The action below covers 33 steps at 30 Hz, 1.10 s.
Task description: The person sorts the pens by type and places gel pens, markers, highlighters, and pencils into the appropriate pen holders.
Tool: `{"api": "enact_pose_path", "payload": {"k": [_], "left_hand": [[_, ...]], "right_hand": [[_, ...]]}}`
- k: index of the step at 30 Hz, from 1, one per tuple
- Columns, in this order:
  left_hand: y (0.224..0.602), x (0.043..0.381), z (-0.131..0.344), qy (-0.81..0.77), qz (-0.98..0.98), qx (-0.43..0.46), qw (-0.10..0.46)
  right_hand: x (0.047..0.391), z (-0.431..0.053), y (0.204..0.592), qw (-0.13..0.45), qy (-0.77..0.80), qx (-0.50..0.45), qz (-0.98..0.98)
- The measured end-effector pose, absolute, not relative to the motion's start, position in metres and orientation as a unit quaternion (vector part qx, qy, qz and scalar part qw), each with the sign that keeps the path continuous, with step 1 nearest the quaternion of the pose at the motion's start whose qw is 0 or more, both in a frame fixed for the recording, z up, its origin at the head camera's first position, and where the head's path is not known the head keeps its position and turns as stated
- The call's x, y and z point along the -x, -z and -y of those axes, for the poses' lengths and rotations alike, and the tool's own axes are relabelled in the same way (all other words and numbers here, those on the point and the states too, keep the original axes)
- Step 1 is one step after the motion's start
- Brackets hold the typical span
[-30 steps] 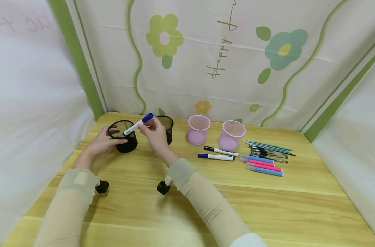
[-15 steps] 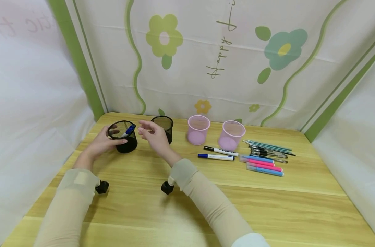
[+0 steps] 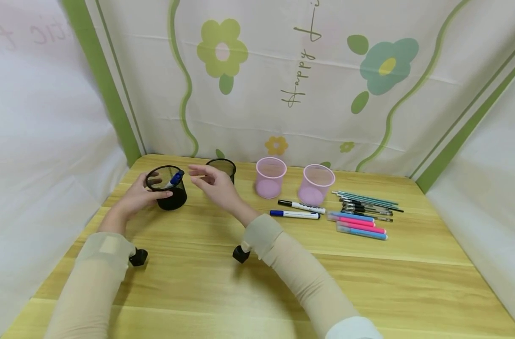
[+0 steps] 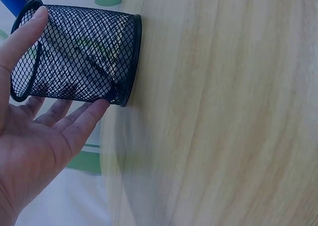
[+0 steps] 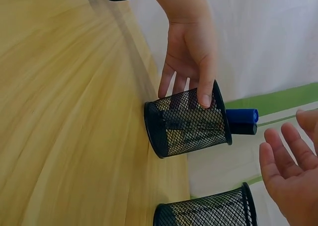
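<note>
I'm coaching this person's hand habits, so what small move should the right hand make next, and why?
I'd probably move the right hand toward the blue-capped marker lying on the table. The right hand looks empty, while the left hand holds a black cup with two markers in it.

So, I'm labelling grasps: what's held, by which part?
The left hand holds the leftmost black mesh pen cup by its side; the right hand, nothing.
</note>
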<state>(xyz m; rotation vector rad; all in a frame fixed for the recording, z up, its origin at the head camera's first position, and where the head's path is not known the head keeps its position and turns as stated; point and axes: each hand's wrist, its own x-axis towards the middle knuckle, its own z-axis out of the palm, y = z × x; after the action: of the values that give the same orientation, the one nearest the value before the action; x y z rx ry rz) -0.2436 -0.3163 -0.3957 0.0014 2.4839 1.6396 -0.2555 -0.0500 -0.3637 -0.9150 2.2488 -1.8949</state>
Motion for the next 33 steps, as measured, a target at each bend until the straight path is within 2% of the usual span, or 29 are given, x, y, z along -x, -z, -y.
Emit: {"api": "enact_pose_path", "payload": {"k": [33], "left_hand": [[0.396,0.245,0.317,-0.544,-0.834,0.0,0.089]], "right_hand": [[0.249,-0.04,0.359,0.072,0.515,0.377,-0.766]]}}
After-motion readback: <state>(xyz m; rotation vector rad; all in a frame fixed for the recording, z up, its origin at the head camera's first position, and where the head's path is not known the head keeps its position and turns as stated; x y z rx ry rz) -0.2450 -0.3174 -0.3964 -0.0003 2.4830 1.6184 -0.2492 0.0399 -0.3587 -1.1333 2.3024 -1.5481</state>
